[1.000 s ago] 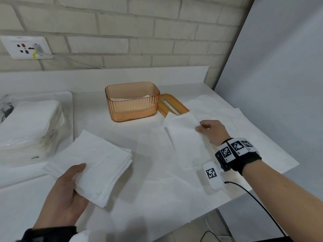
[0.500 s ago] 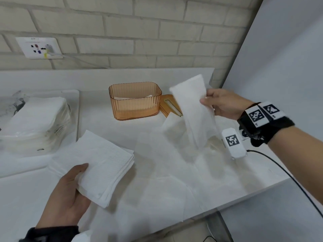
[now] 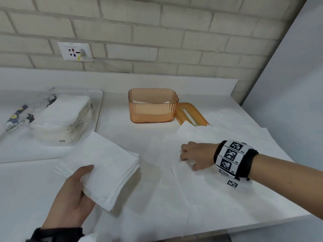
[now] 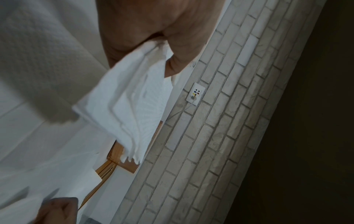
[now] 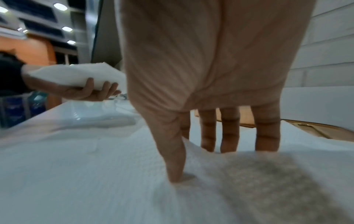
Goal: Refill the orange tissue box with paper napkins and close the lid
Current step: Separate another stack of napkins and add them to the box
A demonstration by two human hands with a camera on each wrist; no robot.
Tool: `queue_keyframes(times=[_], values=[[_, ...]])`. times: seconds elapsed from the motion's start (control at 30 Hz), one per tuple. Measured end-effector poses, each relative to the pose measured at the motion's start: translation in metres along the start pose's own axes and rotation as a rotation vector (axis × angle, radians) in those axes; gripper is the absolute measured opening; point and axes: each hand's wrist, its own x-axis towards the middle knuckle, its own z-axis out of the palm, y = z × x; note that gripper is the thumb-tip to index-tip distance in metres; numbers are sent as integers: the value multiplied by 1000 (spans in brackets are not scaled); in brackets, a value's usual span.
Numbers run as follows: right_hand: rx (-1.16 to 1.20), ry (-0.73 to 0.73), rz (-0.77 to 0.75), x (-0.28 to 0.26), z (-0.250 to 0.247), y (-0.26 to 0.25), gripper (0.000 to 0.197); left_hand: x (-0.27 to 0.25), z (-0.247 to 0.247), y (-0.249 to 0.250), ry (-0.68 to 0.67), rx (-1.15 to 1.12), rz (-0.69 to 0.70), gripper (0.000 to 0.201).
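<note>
In the head view, the left hand point(image 3: 70, 194) is at about 7 o'clock, its thumb on top and fingers underneath a stack of folded napkins point(image 3: 103, 165), gripping it above the counter point(image 3: 26, 180). The right hand point(image 3: 197, 155) is at about 4 o'clock, knuckles up, fingers bent down onto the loose napkins point(image 3: 201, 198) spread flat over the right half of the counter. The orange box point(image 3: 153, 108) stands open near the centre, toward 12 o'clock from the hands, with some white paper low inside it. Its lid point(image 3: 191, 115) lies flat on the counter just beside the box at its 3 o'clock side, one corner under a napkin edge. At 9 o'clock a plastic pack of napkins point(image 3: 59, 117) sits on a white tray point(image 3: 98, 109). A wall socket point(image 3: 75, 51) with a cable plugged in is on the brick wall at 11 o'clock.

In the left wrist view, the thumb and palm clamp the napkin stack point(image 4: 126, 106), whose free layers fan out and hang loose; part of the orange box point(image 4: 116, 151) shows behind it.

In the right wrist view, the fingers point(image 5: 208, 128) point down onto a napkin, and the thumb point(image 5: 174, 151) presses into the sheet, with a fold of paper raised between thumb and fingers. Whether the paper is truly pinched cannot be told. The left hand point(image 5: 76, 89) with its stack appears at 9 o'clock.
</note>
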Motion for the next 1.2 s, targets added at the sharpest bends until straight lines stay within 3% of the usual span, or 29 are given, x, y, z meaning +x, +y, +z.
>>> queue_keyframes(times=[0.1, 0.17, 0.3, 0.4, 0.53, 0.6, 0.7, 0.77, 0.87, 0.93, 1.03, 1.2], values=[[6, 93, -43, 3, 9, 4, 53, -5, -3, 0, 15, -25, 27, 41], [51, 99, -30, 5, 10, 6, 46, -7, -7, -2, 31, -31, 38, 18], [-33, 122, -61, 7, 12, 12, 16, -10, -12, -8, 60, -30, 91, 38], [64, 196, -47, 5, 8, 18, 19, -18, -10, -9, 96, -10, 90, 40], [474, 392, 6, -7, -17, 35, 26, -26, -9, -12, 142, -10, 101, 34], [794, 530, -28, -17, -37, 45, 26, -28, -9, -13, 142, -34, 91, 20], [1259, 798, -37, -28, -60, 51, 32, -30, -10, -14, 144, -36, 86, 16], [1508, 875, -3, -28, -66, 49, 34, -31, -7, -15, 132, -24, 82, 14], [1642, 763, 161, -13, -48, 33, 35, -32, -5, -16, 118, -28, 70, 14], [1441, 554, 353, -1, -27, 19, 43, -31, -7, -14, 120, -36, 65, 16], [1130, 305, 558, 8, -4, -2, 60, -26, -12, -10, 114, -8, 79, 40], [856, 316, 686, 19, 13, -32, 45, -21, -9, -4, 81, -42, 27, 17]])
